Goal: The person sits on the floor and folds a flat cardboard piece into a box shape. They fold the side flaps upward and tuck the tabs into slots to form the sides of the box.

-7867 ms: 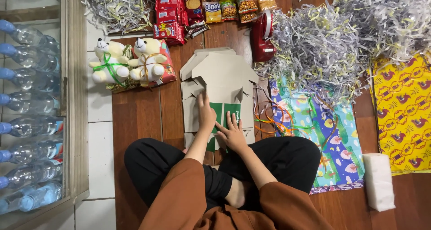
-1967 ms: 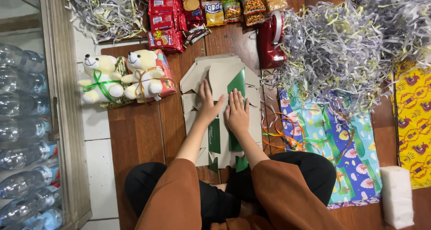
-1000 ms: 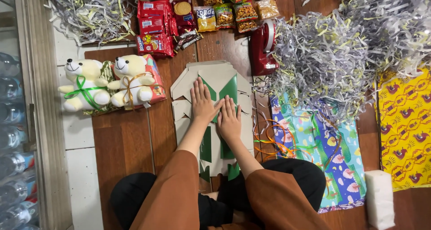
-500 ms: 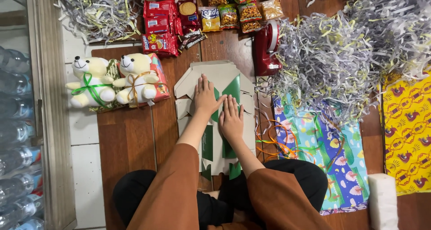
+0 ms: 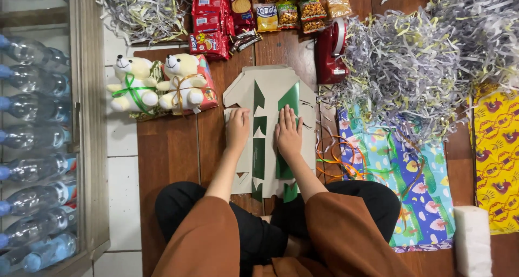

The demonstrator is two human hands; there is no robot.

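a flattened cardboard box blank (image 5: 270,93), grey-brown outside with green panels showing through its folds, lies on the wooden floor (image 5: 173,158) straight ahead of the seated person's crossed legs. both hands rest on it, palms down. the left hand (image 5: 238,128) lies flat near the blank's left edge, fingers held together and pointing away from the body. the right hand (image 5: 289,133) presses on the green middle panel, its fingers slightly spread. neither hand pinches or grips anything; they lie side by side, a strip of the blank between them.

left of the blank, two cream teddy bears (image 5: 157,85) sit side by side, one with a green ribbon, the other with a gold one, against a red packet. above them lies a row of red snack packets (image 5: 211,22), with further small bags of snacks (image 5: 294,6) to the right. a red tape dispenser (image 5: 331,52) stands just beside the blank's upper right corner. a big heap of shredded paper (image 5: 427,55), grey with yellow strands, spreads on the right, partly over a sheet of blue patterned wrapping paper (image 5: 421,201). loose orange and green ribbon (image 5: 346,160) curls between that sheet and the blank. a yellow patterned sheet (image 5: 497,158) lies at the far right. on the left, plastic water bottles (image 5: 32,147) lie stacked behind glass.
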